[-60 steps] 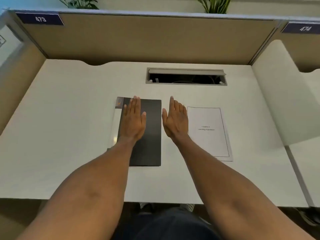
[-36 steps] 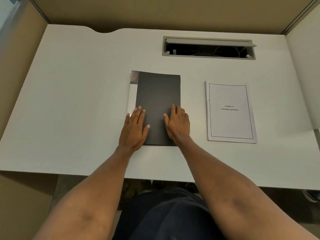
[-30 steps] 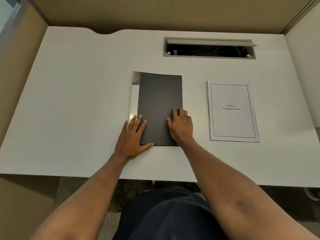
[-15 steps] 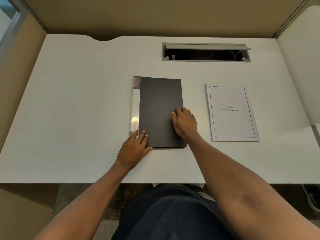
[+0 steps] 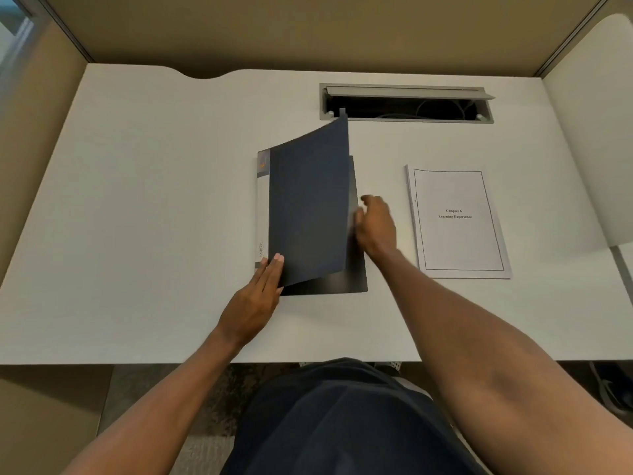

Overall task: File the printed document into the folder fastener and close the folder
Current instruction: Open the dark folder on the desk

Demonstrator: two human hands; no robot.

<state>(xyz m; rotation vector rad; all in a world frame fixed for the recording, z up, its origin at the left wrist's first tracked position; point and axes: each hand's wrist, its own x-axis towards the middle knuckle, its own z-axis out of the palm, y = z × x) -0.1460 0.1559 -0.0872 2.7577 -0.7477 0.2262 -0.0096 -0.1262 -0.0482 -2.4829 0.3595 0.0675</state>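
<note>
A dark folder (image 5: 308, 207) with a pale spine strip lies in the middle of the white desk (image 5: 137, 200). Its front cover is lifted on the right side and stands tilted, hinged at the left spine. My right hand (image 5: 375, 226) is at the cover's right edge, fingers tucked behind it, holding it up. My left hand (image 5: 260, 289) lies flat on the folder's near left corner, pressing it down. The printed document (image 5: 457, 219), a white stapled-looking stack with a framed title page, lies flat to the right of the folder, untouched. The fastener inside is hidden by the cover.
A cable slot (image 5: 406, 104) with an open grey flap sits in the desk behind the folder. Tan partition walls (image 5: 308, 32) enclose the desk at back and left. A white divider (image 5: 596, 132) stands at the right. My lap is below the desk's front edge.
My right hand slid from the top of the cover to its right edge and lifted it; the cover now stands tilted. My left hand stays at the near left corner.
</note>
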